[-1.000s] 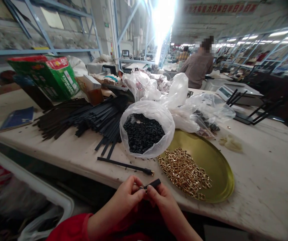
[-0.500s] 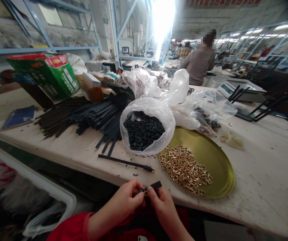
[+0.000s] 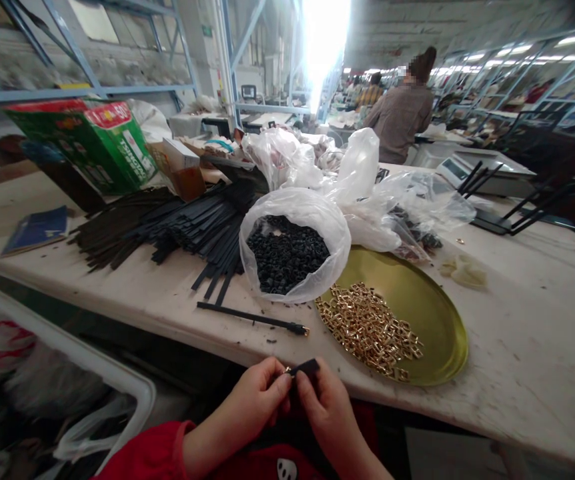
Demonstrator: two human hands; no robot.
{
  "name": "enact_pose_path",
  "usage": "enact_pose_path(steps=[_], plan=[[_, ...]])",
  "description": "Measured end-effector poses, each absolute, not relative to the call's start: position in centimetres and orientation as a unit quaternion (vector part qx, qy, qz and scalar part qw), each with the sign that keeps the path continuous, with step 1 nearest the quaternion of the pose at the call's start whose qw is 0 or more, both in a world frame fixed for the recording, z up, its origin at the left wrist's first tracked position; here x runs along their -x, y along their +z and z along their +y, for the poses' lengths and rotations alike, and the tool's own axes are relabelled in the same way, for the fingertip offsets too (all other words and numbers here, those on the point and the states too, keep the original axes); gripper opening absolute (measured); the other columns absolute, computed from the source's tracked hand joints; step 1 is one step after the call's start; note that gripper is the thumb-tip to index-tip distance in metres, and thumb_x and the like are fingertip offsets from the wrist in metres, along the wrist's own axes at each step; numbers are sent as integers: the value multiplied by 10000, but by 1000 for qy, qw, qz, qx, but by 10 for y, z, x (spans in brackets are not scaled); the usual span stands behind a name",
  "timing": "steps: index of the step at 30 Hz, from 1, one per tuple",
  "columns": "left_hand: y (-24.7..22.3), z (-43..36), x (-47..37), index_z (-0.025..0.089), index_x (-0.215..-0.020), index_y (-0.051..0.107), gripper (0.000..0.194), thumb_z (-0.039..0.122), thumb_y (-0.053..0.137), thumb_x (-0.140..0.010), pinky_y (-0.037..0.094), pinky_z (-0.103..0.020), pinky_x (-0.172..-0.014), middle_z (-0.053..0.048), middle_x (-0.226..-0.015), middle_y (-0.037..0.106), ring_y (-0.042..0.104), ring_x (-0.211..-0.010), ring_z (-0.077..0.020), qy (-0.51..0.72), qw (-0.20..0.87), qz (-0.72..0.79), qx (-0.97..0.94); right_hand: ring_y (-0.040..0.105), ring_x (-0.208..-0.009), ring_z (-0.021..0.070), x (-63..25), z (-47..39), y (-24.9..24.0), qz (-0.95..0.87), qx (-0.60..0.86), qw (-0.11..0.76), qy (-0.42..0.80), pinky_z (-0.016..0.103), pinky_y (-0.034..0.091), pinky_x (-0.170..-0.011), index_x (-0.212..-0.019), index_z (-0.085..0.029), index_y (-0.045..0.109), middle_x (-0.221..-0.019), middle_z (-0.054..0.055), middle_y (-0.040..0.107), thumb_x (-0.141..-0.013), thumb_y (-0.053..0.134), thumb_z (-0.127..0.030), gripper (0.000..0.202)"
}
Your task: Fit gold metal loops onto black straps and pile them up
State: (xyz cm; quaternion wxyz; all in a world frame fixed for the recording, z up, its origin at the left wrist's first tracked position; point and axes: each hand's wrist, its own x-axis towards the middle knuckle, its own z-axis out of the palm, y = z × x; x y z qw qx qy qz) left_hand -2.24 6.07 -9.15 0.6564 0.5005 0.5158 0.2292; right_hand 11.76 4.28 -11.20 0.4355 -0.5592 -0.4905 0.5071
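Just off the table's front edge, my left hand [image 3: 262, 390] pinches a small gold buckle [image 3: 288, 371] on a black strap. Close beside it, my right hand [image 3: 325, 397] is closed on the free end of the same black strap [image 3: 305, 367]. The rest of this strap is hidden by my hands. Ahead on the table lies another black strap with a gold buckle [image 3: 252, 317] at its right end. An open plastic bag [image 3: 340, 247] holds many small black loops. To its right, a gold tray [image 3: 437, 333] carries a heap of gold buckles [image 3: 367, 330].
Piles of dark straps [image 3: 192, 223] lie left of the bag, with a blue notebook [image 3: 37, 230] and a green carton [image 3: 102, 150] beyond. Clear bags [image 3: 412, 207] stand behind the tray. A white bin [image 3: 137, 387] is at lower left. Another person [image 3: 402, 110] is farther back.
My hands have drawn closer together around the strap, and its free end now juts out less past my right fingers. The view has tilted slightly.
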Motion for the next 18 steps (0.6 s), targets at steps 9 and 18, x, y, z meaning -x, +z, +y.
enact_pose_path(steps=[9,18], plan=[[-84,55,23,168,-671,474,262,374,431,-826,325,-199,-483,34,-572,499,436,-520,-99,216,586,535,-569,455,-584,130,-121,43,-111,-508,547,388,541,244,376,-541,-675,-190,452,-628,-17,498,-753,504,-337,174],[-74,49,19,176,-673,452,319,454,416,-826,303,-200,-482,54,-544,450,361,-479,-84,249,643,489,-534,399,-488,95,-126,44,-89,-453,492,362,649,218,336,-489,-683,-199,416,-538,-61,441,-750,484,-348,177]])
